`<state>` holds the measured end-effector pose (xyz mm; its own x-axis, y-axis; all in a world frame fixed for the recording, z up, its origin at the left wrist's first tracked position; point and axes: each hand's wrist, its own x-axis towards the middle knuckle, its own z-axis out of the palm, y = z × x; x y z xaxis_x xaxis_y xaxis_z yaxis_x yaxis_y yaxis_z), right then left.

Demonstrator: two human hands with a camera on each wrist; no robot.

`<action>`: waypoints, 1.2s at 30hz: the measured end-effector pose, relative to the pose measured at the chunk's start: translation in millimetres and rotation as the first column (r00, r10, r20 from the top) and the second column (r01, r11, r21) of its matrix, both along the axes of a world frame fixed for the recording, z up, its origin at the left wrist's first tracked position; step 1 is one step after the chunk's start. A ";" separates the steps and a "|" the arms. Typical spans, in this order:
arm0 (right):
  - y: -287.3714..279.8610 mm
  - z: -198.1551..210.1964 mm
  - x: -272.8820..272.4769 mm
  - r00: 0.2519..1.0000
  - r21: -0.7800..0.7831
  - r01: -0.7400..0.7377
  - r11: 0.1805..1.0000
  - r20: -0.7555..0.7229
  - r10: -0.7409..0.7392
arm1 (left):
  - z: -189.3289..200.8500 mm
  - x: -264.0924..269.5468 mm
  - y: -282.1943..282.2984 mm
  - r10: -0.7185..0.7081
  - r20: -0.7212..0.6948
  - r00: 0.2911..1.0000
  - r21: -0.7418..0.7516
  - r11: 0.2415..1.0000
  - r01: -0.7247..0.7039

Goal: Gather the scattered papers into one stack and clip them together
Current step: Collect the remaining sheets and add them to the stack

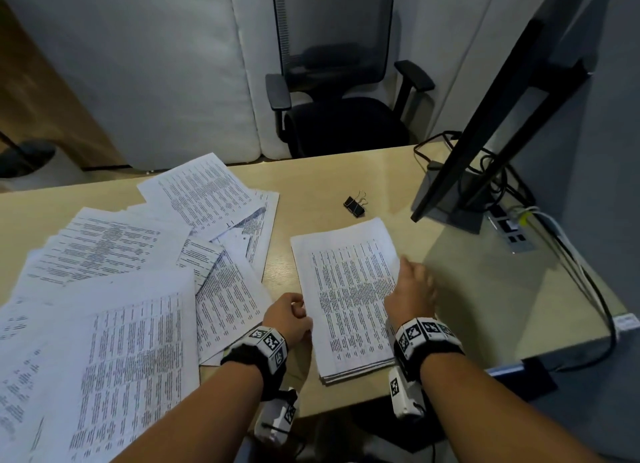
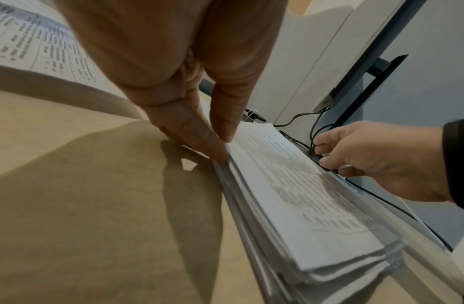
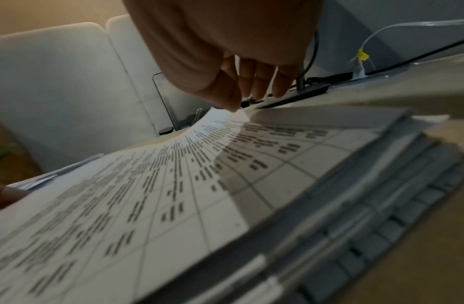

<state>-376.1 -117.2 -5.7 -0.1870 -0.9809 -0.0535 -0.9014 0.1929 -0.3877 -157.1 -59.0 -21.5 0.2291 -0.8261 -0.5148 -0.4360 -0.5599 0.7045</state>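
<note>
A light wood-grain desk (image 1: 346, 172) carries everything here. On its left part lies a loose spread of printed sheets (image 1: 114, 265), overlapping at odd angles and reaching the near edge, while a squared stack of papers (image 1: 346, 289) lies flat near the middle front, apart from the spread. Beyond the stack a black binder clip (image 1: 354, 205) rests on bare wood, and at the right side stand the monitor base (image 1: 453, 213), black cables (image 1: 602, 307) and a power strip (image 1: 512, 230).
</note>
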 end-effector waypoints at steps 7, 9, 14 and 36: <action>-0.6 -0.9 31.6 0.978 0.053 -0.209 0.977 0.023 0.208 | 5.8 22.6 1.7 0.033 0.090 0.995 -0.100 0.995 -0.024; 2.5 -0.2 47.0 0.963 0.074 -0.269 0.960 0.046 0.266 | 8.7 38.8 5.6 0.051 0.152 0.987 -0.106 0.994 -0.035; 13.0 -3.5 91.0 0.894 0.064 -0.443 0.894 0.105 0.435 | 16.2 90.4 23.2 0.122 0.283 0.951 -0.111 0.989 -0.094; 78.8 -3.1 290.6 0.757 0.281 -0.607 0.743 0.488 0.434 | -2.9 304.4 153.1 0.296 0.534 0.792 0.205 0.864 -0.461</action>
<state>-85.5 -38.4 -8.8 0.4672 -0.7829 -0.4109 -0.7061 -0.0506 -0.7063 147.3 94.1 -24.4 0.7683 -0.4356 -0.4690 -0.3697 -0.9001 0.2305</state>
